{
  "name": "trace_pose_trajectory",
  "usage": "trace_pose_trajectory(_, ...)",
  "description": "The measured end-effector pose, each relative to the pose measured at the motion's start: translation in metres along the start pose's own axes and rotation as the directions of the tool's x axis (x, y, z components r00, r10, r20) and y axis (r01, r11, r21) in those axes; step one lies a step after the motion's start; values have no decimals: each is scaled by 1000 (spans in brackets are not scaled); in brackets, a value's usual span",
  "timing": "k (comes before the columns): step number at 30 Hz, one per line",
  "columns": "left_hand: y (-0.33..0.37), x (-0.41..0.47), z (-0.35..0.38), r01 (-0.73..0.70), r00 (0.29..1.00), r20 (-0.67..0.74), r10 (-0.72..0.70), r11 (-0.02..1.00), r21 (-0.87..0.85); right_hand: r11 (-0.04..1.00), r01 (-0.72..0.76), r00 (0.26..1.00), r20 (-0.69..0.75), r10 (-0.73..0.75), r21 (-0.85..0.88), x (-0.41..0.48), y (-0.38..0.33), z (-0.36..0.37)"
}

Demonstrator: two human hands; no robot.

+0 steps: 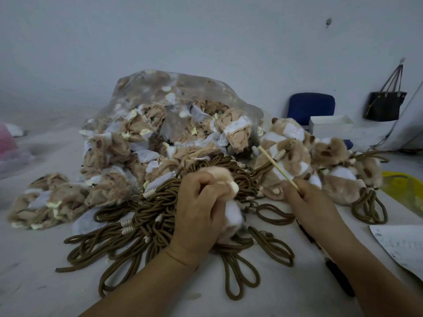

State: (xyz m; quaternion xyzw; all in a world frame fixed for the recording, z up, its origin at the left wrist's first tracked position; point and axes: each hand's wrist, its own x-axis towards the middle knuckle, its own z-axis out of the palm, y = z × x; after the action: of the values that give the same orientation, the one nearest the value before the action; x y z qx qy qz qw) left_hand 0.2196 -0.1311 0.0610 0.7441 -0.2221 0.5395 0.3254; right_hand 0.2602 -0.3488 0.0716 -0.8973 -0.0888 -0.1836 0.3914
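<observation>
My left hand [201,202] clamps a small plush [232,212] over the middle of the cord pile [142,225], curled tight round its body, while my right hand [306,202], just right of the pile, pinches a thin stick [277,167] at its lower end. The plush looks light, soft and squashy, so I judge it best gripped round the body; the stick, stiff but easily snapped, is best held low. A paper sheet [402,248] right of the pile carries handwriting too small to read, and I see no brand.

- Your pale table [34,282] — brown cord loops [128,234] heaped near the middle.
- Clear bag [160,92] of plush skins behind; loose skins [45,202] left.
- Plush toys [338,179] far right — paper sheet [402,245] near right.
</observation>
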Motion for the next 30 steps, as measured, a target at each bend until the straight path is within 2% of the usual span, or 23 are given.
trace_pose_trajectory(2, 1, -4, 3, -29, 999, 27, 29, 1000, 9, 983, 13, 1000, 20, -17, 184, -8, -18, 5)
trace_pose_trajectory(5, 5, -7, 7, -90, 995, 49, 89, 996, 21, 929, 33, 981, 165, -100, 368, -24, -45, 16)
trace_pose_trajectory(7, 8, -7, 9, -138, 989, 62, 137, 990, 16, 880, -25, 961, 253, -110, 474, -29, -54, 21)
trace_pose_trajectory(13, 9, -9, 14, -250, 960, 128, 250, 968, -17, 786, -163, 945, 323, -48, 596, -27, -55, 16)
trace_pose_trajectory(15, 10, -11, 14, -240, 963, 123, 240, 971, -14, 695, -257, 919, 391, -38, 672, -27, -54, 15)
trace_pose_trajectory(17, 10, -12, 14, -239, 966, 101, 237, 971, 5, 547, -368, 883, 467, -48, 752, -27, -54, 15)
trace_pose_trajectory(20, 10, -12, 14, -243, 966, 97, 238, 969, 47, 384, -467, 847, 528, -65, 796, -25, -54, 16)
trace_pose_trajectory(24, 13, -13, 11, -195, 973, 132, 189, 980, 35, 261, -535, 825, 564, -44, 803, -24, -50, 19)
trace_pose_trajectory(30, 22, -12, 11, 47, 993, 105, -44, 998, -29, 288, -514, 833, 550, -56, 808, -24, -49, 21)
